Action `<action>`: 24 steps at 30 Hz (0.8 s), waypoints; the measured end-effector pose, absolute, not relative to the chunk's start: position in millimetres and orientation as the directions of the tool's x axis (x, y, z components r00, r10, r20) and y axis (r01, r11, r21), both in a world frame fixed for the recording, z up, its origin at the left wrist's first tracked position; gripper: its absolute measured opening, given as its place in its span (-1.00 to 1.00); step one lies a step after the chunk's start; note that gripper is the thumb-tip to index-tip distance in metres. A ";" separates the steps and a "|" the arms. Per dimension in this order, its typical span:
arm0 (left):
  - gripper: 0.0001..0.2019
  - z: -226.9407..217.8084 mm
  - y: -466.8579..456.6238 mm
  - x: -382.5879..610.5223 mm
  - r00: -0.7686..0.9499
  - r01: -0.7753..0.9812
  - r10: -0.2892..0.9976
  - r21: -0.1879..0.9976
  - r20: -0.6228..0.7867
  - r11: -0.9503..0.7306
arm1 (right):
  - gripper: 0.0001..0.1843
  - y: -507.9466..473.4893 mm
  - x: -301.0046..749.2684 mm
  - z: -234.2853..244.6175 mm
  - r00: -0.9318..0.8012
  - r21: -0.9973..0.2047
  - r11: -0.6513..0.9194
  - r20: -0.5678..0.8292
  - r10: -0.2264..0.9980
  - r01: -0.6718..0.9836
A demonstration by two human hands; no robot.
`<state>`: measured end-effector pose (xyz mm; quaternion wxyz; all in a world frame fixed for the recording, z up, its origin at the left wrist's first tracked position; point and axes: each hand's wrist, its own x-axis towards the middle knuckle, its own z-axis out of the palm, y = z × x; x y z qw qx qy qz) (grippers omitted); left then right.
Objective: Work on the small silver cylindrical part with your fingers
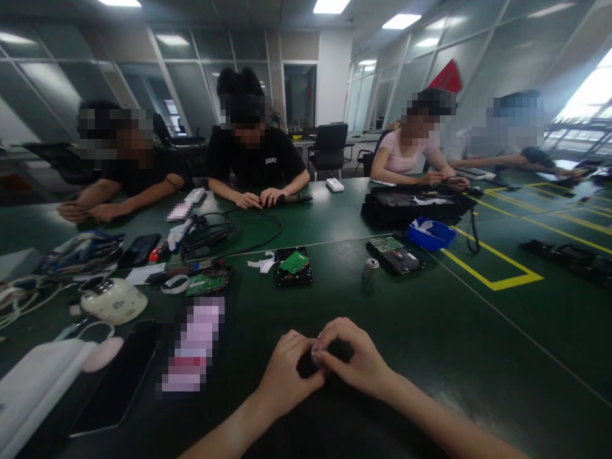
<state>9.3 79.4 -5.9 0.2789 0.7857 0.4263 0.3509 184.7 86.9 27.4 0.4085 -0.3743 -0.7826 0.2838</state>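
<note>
My left hand (285, 368) and my right hand (357, 358) meet low over the near part of the green table (430, 357). Between their pinched fingertips is a small, shiny, rounded piece (315, 353), mostly covered by the fingers; its kind I cannot make out. Beyond the hands lies a black hard drive (301, 275) with a green circuit board (294, 261) on top. A small silver cylinder (370, 270) stands to its right, and another drive (396, 255) lies past that.
Left of my hands are a dark phone (115, 376), a white pouch (41, 382), a cream patterned cup (113, 299) on its side and a third board-bearing drive (210, 280). A blue tray (431, 234) stands far right. Several people sit across the table, one beside a black case (415, 203).
</note>
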 end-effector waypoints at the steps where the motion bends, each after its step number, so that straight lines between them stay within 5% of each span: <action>1: -0.83 -4.9 79.2 9.7 0.390 0.475 0.866 0.737 0.314 -0.481 | -0.95 90.3 185.6 28.7 -0.361 -0.775 0.540 0.425 0.830 0.329; 6: -0.77 0.4 79.0 11.2 0.410 0.493 0.867 0.731 0.285 -0.473 | -0.84 124.6 203.7 22.3 -0.136 -0.870 0.407 0.383 0.913 0.278; 16: -0.76 1.8 79.9 10.6 0.403 0.490 0.876 0.745 0.266 -0.452 | -0.88 157.2 232.0 -24.2 -0.168 -0.787 0.358 0.317 0.933 0.503; 24: -0.77 0.6 79.5 11.6 0.405 0.498 0.876 0.740 0.262 -0.452 | -0.92 147.3 224.1 -7.9 -0.168 -0.812 0.375 0.335 0.927 0.448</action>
